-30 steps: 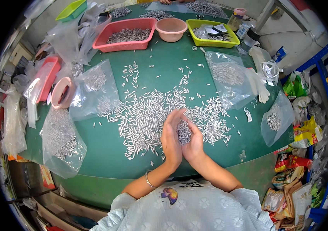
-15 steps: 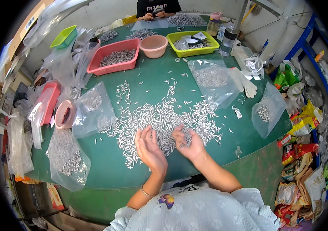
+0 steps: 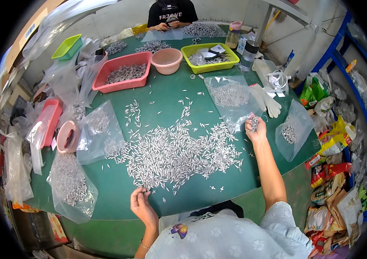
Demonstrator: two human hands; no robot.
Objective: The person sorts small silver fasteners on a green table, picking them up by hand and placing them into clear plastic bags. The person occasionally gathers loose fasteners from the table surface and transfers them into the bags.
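A wide pile of small, pointed silver metal pieces [image 3: 179, 153] is spread over the green table [image 3: 179, 101]. At the pile's near left edge is my left hand [image 3: 144, 208], its fingers curled together; whether they hold a piece is hidden. My right hand [image 3: 257, 133] is stretched out to the right, closed round a cluster of small metal pieces [image 3: 253, 124]. It is beside a clear plastic bag [image 3: 235, 110] holding ring-like metal parts. A white glove [image 3: 269, 102] lies just beyond that hand, and another clear bag of metal parts [image 3: 290, 133] is to its right.
Along the back stand a pink tray [image 3: 101, 86] of metal parts, a round pink bowl [image 3: 167, 67] and a yellow-green tray [image 3: 211, 66]. More filled bags [image 3: 99, 151] lie at the left. Across the table a co-worker [image 3: 172, 17] handles something small. Blue shelving [image 3: 343, 58] borders the right.
My right hand has left the pile and moved right to the clear bag, with metal pieces in it. My left hand has drawn back to the pile's near left edge, its fingers now curled.
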